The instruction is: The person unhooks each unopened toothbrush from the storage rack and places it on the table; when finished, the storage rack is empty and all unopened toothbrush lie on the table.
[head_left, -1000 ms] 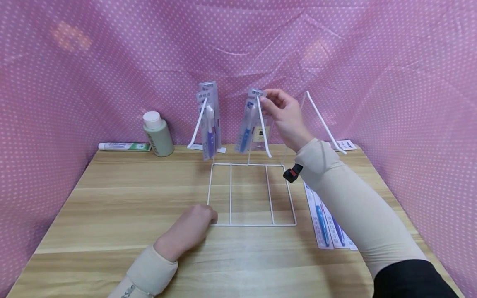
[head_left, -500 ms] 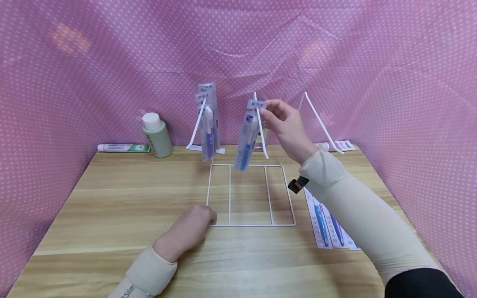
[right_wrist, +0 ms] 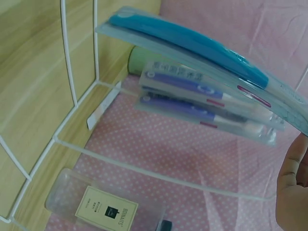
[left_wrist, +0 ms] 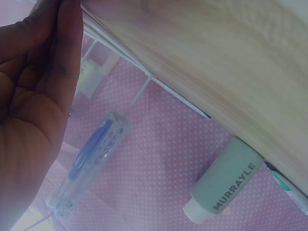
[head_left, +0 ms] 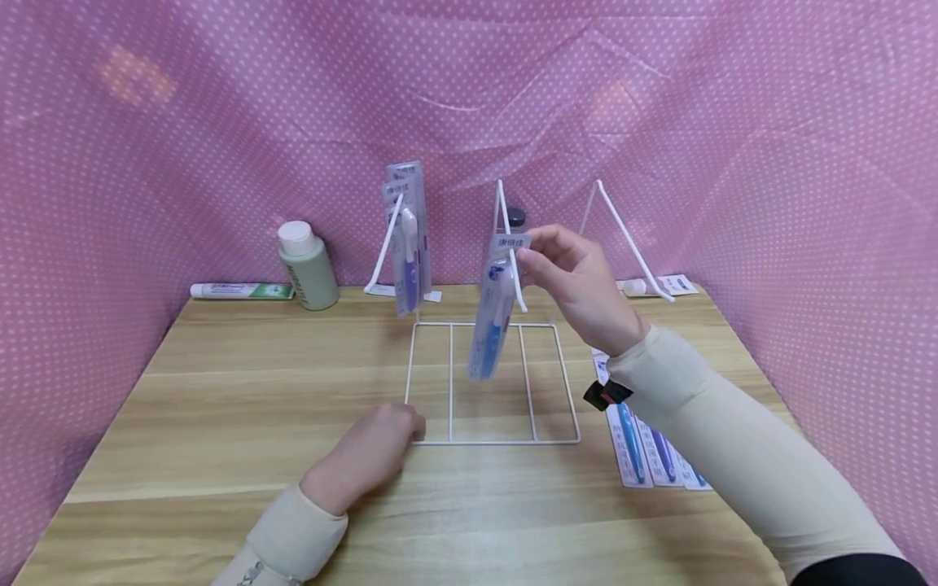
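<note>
While your right hand [head_left: 579,281] pinches the blue toothbrush pack [head_left: 494,321] by its header above the white wire rack [head_left: 494,382], your left hand [head_left: 374,452] lies curled at the rack's corner, behind it a green bottle [left_wrist: 224,185] reading MURRAYLE

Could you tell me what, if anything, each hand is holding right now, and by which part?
The right hand pinches the blue toothbrush pack by its top card edge. The left hand holds nothing; it rests at the white wire rack, at its near left corner.
</note>
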A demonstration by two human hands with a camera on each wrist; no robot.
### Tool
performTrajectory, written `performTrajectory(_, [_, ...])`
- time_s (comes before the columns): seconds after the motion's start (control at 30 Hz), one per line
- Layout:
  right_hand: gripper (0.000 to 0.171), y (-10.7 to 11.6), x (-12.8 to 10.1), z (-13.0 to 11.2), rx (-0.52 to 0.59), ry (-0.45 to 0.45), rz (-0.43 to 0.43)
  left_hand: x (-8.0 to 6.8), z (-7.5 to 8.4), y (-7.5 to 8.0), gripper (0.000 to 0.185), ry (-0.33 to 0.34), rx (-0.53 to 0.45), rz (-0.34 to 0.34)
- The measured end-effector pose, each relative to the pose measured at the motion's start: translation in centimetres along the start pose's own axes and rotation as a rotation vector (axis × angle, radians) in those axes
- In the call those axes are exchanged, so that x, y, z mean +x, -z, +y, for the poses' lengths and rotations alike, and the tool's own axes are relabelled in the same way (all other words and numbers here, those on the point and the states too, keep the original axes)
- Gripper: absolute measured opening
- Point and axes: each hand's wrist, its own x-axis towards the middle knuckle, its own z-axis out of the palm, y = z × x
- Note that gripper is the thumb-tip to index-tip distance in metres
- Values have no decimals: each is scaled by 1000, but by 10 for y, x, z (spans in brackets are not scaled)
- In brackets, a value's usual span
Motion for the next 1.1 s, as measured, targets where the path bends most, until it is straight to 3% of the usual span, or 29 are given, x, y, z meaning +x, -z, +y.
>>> performTrajectory(0.23, [20, -3, -20, -8, -24, 9, -32, 1, 0, 0, 34, -8, 7, 15])
performTrajectory(0.47, [11, 2, -35, -13, -73, 25, -90, 1, 0, -1, 35, -12, 6, 16])
performTrajectory(0.7, [26, 0, -47, -20, -81, 51, -139, 2, -1, -2, 36, -1, 10, 6])
performTrajectory(0.97, [27, -1, -60, -34, -81, 139, -152, 3, -2, -4, 36, 1, 25, 7])
performTrajectory(1.1, [25, 6, -76, -42, -172, 163, -158, 2, -2, -4, 36, 8, 27, 4])
